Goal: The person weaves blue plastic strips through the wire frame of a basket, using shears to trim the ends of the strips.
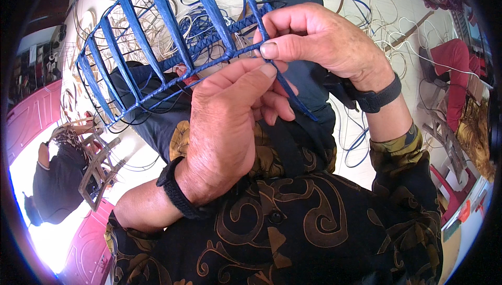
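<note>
A blue woven basket frame (128,21) lies across my lap, its flat slats running between two wrapped edges. At its near right corner both my hands are close together. My right hand (324,42) pinches the frame's corner between thumb and fingertips. Just below, my left hand (225,107) has thumb and forefinger closed on a blue strip (296,98) whose loose end hangs down to the right. My left hand's other fingers are curled, partly behind the strip. Thin dark strands run along the frame's near edge.
Tangled pale and blue strands (196,26) lie on the floor beyond the frame, with more loose coils (384,15) to the right. A person in dark clothes (60,183) is at the left beside a wooden stool (99,172). Another person's red-clothed leg (454,63) shows at the right.
</note>
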### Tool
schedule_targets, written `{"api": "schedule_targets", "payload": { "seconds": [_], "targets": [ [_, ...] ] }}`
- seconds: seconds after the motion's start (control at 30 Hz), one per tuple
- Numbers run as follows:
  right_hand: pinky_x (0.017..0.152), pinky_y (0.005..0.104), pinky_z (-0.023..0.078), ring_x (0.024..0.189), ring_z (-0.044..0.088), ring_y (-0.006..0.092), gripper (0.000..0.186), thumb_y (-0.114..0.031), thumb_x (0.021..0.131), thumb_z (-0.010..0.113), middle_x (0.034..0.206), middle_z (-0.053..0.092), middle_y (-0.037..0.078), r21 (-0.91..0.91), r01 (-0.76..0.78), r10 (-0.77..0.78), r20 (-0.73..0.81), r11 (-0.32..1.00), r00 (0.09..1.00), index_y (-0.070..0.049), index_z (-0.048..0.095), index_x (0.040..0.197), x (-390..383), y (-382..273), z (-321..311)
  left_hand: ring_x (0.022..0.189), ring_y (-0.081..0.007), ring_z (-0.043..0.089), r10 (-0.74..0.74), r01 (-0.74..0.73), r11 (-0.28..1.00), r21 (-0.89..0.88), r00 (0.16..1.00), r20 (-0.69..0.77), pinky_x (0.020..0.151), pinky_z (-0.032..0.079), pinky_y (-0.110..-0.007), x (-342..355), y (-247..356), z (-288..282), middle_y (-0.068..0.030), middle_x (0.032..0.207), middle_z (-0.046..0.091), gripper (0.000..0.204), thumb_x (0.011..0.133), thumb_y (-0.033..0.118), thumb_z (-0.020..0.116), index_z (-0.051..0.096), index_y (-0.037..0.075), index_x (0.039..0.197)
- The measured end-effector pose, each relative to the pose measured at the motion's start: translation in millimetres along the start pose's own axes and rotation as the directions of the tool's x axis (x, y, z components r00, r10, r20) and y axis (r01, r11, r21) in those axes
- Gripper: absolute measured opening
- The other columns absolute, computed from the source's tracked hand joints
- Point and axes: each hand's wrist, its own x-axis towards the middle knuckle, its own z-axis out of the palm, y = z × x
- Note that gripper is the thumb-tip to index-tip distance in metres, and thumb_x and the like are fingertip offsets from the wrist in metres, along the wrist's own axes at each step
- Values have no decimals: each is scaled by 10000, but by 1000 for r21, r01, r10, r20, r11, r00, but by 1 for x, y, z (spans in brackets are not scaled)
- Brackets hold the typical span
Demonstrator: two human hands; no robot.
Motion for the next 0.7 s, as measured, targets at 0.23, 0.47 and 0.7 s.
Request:
{"api": "schedule_targets", "payload": {
  "seconds": [0.23, 0.47, 0.7],
  "targets": [
    [694, 277, 467, 728, 574, 83, 261, -245, 951, 639, 710, 632, 22, -170, 36, -36, 1, 985, 999, 1, 651, 863, 1, 0, 0, 598, -155, 630, -36, 31, 957, 287, 999, 12, 565, 452, -238, 0, 13, -2, -111, 817, 695, 219, 972, 178, 573, 668, -19, 963],
    [660, 292, 430, 696, 532, 104, 273, -250, 938, 645, 684, 600, 30, -161, -33, 22, -72, 986, 997, -5, 661, 819, -3, 0, 5, 837, -152, 644, 599, -533, 187, 825, 728, 334, 752, 490, -263, -12, 40, -9, -104, 960, 691, 109, 867, -8, 668, 686, -11, 974],
    [652, 272, 408, 685, 514, 86, 258, -236, 916, 661, 681, 600, 12, -176, -78, 54, -138, 981, 989, -17, 676, 780, -6, -7, 10, 1190, -371, 552, 518, -590, -509, 627, 372, 770, 987, 451, -458, 26, 44, -32, -117, 1206, 645, 242, 693, 16, 752, 700, 50, 927]
  ]
}}
